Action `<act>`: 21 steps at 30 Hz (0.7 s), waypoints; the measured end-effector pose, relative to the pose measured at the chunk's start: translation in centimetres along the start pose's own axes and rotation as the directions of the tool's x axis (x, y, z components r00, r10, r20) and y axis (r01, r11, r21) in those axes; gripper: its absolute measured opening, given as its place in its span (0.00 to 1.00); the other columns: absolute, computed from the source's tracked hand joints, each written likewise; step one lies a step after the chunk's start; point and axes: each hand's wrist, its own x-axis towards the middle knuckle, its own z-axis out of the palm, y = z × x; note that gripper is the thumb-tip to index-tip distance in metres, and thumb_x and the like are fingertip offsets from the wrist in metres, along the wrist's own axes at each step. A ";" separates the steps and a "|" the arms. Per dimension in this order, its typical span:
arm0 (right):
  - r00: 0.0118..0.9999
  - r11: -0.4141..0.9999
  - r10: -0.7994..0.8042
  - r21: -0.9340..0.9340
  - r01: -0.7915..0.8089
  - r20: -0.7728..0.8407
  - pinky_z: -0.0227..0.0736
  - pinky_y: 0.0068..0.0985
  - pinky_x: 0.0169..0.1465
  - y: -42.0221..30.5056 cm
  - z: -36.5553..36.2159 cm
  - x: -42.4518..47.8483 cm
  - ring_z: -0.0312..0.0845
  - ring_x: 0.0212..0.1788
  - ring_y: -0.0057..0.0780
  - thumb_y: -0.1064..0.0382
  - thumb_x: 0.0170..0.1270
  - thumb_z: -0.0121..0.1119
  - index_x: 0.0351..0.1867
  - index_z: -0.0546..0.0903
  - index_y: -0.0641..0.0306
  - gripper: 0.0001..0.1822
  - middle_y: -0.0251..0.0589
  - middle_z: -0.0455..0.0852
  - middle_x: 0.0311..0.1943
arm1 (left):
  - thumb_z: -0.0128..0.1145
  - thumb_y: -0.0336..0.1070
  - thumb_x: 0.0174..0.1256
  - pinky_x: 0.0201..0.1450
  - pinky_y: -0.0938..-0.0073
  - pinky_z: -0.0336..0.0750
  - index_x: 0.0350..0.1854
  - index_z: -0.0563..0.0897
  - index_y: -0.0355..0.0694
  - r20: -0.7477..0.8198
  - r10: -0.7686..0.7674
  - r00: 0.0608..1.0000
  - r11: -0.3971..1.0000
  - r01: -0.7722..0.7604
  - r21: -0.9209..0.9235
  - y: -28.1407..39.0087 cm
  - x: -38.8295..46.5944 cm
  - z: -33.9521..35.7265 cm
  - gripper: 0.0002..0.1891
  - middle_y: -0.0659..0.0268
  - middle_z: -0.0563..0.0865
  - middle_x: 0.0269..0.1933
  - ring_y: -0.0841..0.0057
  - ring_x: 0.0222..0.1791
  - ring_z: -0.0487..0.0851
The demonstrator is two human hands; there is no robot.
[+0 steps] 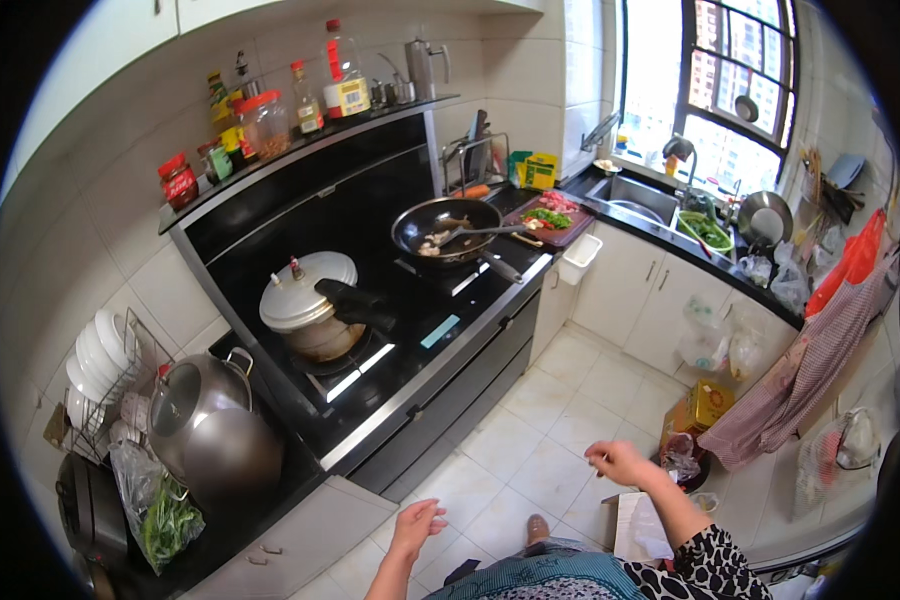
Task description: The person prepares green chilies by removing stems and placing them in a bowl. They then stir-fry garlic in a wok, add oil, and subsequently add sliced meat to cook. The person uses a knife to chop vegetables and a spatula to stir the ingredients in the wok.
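Observation:
My left hand [418,525] hangs low over the floor tiles, fingers loosely curled, with nothing in it. To its right my right hand [616,461] is also raised over the floor, its fingers partly bent and holding nothing visible. Ahead on the black stove stands a wok [448,225] with pieces of food in it; a metal spatula [487,231] rests across its rim. Nearer on the stove sits a closed pressure cooker [309,292] with a black handle. A cutting board [581,231] beside the wok bears chopped green and red peppers [547,218] and pink raw meat [559,201].
A large lidded steel pot [202,397], a bag of greens [166,517] and a plate rack [120,375] stand left. Bottles and jars line the shelf [315,139]. A sink [634,199] lies beneath the window. A carton [701,409] and a stool [626,525] stand on the floor at right.

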 end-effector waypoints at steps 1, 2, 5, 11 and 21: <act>0.999 1.000 -0.006 0.022 0.007 -0.034 0.77 0.28 0.35 -0.1 -1.2 0.5 0.84 0.28 0.30 0.63 0.64 0.53 0.43 0.81 0.64 0.11 0.45 0.85 0.27 | 0.50 0.38 0.71 0.38 0.77 0.79 0.57 0.75 0.34 0.033 0.024 0.999 1.000 -0.024 0.010 1.6 0.8 1.4 0.17 0.57 0.84 0.47 0.71 0.38 0.86; 0.998 0.999 -0.014 0.043 0.017 -0.067 0.77 0.28 0.35 0.0 -2.4 1.1 0.84 0.28 0.30 0.63 0.64 0.53 0.43 0.81 0.65 0.11 0.44 0.85 0.28 | 0.49 0.39 0.72 0.39 0.77 0.78 0.57 0.75 0.33 0.063 0.047 0.997 0.999 -0.048 0.018 3.1 1.6 2.7 0.18 0.57 0.84 0.47 0.71 0.38 0.86; 0.994 0.985 -0.020 0.166 0.037 -0.104 0.77 0.24 0.35 0.4 -6.3 2.9 0.82 0.28 0.25 0.65 0.65 0.53 0.45 0.80 0.68 0.11 0.42 0.84 0.30 | 0.49 0.39 0.72 0.40 0.77 0.78 0.58 0.74 0.34 0.133 0.100 0.986 0.992 -0.110 0.067 6.9 4.2 6.4 0.18 0.57 0.84 0.47 0.71 0.39 0.85; 0.982 0.980 -0.082 0.163 0.110 -0.171 0.76 0.23 0.34 2.2 -13.9 8.6 0.83 0.29 0.24 0.65 0.65 0.54 0.40 0.81 0.69 0.10 0.43 0.84 0.27 | 0.50 0.38 0.71 0.41 0.77 0.79 0.59 0.73 0.33 0.142 0.086 0.986 0.994 -0.094 0.055 12.4 9.1 14.1 0.19 0.57 0.84 0.48 0.72 0.40 0.85; 0.829 0.855 -0.495 -0.315 0.412 -0.260 0.74 0.41 0.40 -4.1 -21.1 28.0 0.80 0.38 0.50 0.63 0.60 0.54 0.34 0.80 0.63 0.08 0.51 0.83 0.30 | 0.50 0.38 0.71 0.41 0.77 0.79 0.64 0.67 0.36 0.092 0.167 0.982 0.986 -0.164 -0.042 18.6 12.3 22.7 0.22 0.58 0.83 0.49 0.74 0.39 0.85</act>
